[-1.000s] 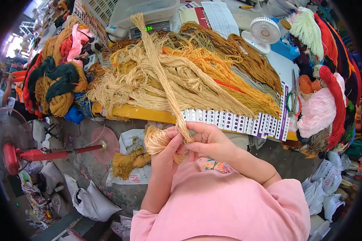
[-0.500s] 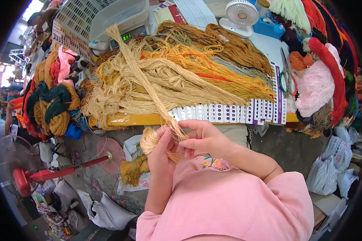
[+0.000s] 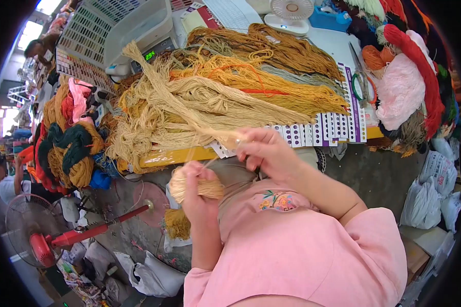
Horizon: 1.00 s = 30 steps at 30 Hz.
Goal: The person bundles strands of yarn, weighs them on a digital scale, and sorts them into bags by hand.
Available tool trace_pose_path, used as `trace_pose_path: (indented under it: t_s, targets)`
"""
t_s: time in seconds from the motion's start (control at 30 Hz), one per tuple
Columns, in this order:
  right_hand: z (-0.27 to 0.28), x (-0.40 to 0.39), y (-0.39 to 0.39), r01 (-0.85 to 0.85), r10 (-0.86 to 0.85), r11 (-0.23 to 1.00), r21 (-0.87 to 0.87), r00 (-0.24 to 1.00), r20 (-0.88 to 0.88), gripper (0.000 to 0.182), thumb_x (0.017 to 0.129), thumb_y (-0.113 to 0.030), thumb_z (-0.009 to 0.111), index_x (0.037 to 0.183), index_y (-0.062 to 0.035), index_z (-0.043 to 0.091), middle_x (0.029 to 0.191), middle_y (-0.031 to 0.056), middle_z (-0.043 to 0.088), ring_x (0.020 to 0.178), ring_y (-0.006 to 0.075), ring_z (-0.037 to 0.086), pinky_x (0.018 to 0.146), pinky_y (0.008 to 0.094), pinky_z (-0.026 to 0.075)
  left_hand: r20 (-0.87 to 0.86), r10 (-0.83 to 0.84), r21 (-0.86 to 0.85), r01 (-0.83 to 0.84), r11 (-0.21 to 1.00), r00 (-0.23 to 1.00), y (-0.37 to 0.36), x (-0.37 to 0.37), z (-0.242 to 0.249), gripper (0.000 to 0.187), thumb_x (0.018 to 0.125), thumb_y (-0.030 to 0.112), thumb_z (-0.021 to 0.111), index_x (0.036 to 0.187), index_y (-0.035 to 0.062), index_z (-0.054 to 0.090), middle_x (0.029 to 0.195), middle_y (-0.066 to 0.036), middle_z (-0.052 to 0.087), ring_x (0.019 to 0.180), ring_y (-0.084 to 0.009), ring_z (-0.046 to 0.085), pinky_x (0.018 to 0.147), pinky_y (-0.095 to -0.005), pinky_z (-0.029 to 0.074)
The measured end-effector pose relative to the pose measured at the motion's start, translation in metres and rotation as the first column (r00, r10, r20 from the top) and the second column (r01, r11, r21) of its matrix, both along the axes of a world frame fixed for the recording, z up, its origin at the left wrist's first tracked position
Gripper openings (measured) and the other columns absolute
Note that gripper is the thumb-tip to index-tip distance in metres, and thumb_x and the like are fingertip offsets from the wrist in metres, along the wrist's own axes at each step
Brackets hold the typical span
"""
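Left hand (image 3: 197,192) curled tight round tan yarn ball (image 3: 193,187), just below table front edge (image 3: 164,157). Right hand (image 3: 266,151) pinching long tan skein (image 3: 179,110) end, fingers closed. Skein runs diagonal across yarn heap (image 3: 251,77) toward scale (image 3: 151,53) at back.

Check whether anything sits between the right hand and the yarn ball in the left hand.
Nothing visible does. Only a few thin tan strands cross the gap from the right hand to the yarn ball in the left hand.
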State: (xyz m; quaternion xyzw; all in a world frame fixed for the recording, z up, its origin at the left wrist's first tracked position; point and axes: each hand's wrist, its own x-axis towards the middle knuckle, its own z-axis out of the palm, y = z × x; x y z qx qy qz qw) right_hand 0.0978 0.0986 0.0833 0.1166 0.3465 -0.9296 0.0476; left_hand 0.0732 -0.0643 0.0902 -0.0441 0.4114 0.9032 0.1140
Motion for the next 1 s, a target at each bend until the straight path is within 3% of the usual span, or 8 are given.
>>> trace_pose_path:
  t_s: [0.07,0.13,0.27,0.47,0.63,0.73,0.93,1.0]
  targets:
    - [0.004,-0.004,0.027,0.176,-0.153,0.978,0.116,0.972,-0.179,0.006,0.071,-0.007,0.054,0.07,-0.0009,0.057,0.099,0.0083,0.049,0.058,0.0064,0.051,0.04,0.0147,0.041,-0.21,0.18,-0.105,-0.206,0.973,0.961,-0.001,-0.007,0.014,0.005,0.076,0.008,0.047,0.075,0.0049,0.044,0.071,-0.004,0.045,0.07,-0.0176,0.047,0.068,-0.0304,0.04]
    - [0.012,-0.008,0.067,0.259,-0.189,0.939,0.228,0.939,-0.288,0.008,0.073,-0.007,0.051,0.076,0.0,0.055,0.105,0.0102,0.046,0.058,0.0071,0.051,0.042,0.014,0.041,-0.168,0.193,0.297,-0.137,0.945,0.967,-0.032,-0.023,0.016,0.007,0.076,0.006,0.042,0.069,0.0069,0.041,0.07,-0.004,0.047,0.069,-0.0135,0.046,0.067,-0.032,0.04]
    - [0.055,-0.011,0.142,0.083,-0.235,0.94,-0.331,0.859,-0.454,0.02,0.077,-0.014,0.047,0.089,0.0025,0.049,0.105,0.0116,0.045,0.06,0.0088,0.049,0.047,0.0174,0.042,-0.137,-0.02,0.846,0.128,0.518,0.99,-0.125,-0.05,0.02,0.009,0.073,0.003,0.04,0.066,0.0081,0.037,0.061,0.001,0.044,0.062,-0.009,0.045,0.069,-0.0285,0.04]
    - [0.102,0.005,0.228,-0.059,-0.273,0.882,-0.467,0.744,-0.61,0.002,0.078,-0.001,0.036,0.078,-0.0009,0.038,0.069,0.0033,0.032,0.062,0.0125,0.038,0.082,0.0414,0.036,0.111,0.378,0.17,-0.392,0.904,0.919,-0.265,-0.058,-0.02,0.011,0.081,0.01,0.039,0.071,0.0069,0.042,0.051,0.002,0.036,0.048,-0.0073,0.037,0.045,-0.0201,0.031]
    - [0.121,0.006,0.278,0.101,-0.205,0.973,-0.206,0.786,-0.583,0.001,0.079,0.003,0.037,0.079,0.0025,0.038,0.071,0.0044,0.034,0.064,0.0125,0.039,0.091,0.0392,0.031,-0.285,0.364,-0.671,-0.455,0.585,0.887,-0.235,-0.035,-0.012,0.012,0.077,0.009,0.048,0.067,0.0094,0.041,0.058,0.003,0.043,0.054,-0.0058,0.041,0.052,-0.0182,0.034]
    - [0.123,-0.005,0.262,0.116,-0.115,0.993,-0.03,0.854,-0.508,0.005,0.08,0.001,0.039,0.084,0.0037,0.04,0.076,0.0064,0.037,0.065,0.0125,0.041,0.09,0.0356,0.034,-0.428,0.187,-0.726,-0.46,0.511,0.884,-0.211,-0.032,-0.003,0.012,0.079,0.006,0.046,0.067,0.0067,0.042,0.06,0.002,0.042,0.057,-0.0061,0.041,0.057,-0.018,0.034]
    - [0.13,-0.007,0.245,0.092,-0.052,0.994,0.051,0.851,-0.522,0.012,0.08,-0.003,0.041,0.09,0.0042,0.043,0.077,0.0055,0.036,0.063,0.0096,0.04,0.088,0.0331,0.036,-0.417,0.081,-0.101,-0.134,0.986,0.905,-0.221,-0.043,0.013,0.013,0.079,0.017,0.044,0.079,0.0042,0.045,0.076,-0.003,0.05,0.078,-0.0162,0.048,0.077,-0.0336,0.037]
    - [0.139,-0.001,0.256,0.011,0.008,1.0,0.028,0.806,-0.591,0.012,0.081,-0.002,0.041,0.089,0.0062,0.043,0.072,0.0039,0.034,0.056,0.0084,0.037,0.09,0.0344,0.035,-0.144,0.443,-0.026,-0.451,0.892,0.885,-0.211,-0.037,0.033,0.012,0.08,0.016,0.043,0.08,0.0043,0.046,0.069,-0.001,0.049,0.071,-0.0149,0.049,0.071,-0.0306,0.041]
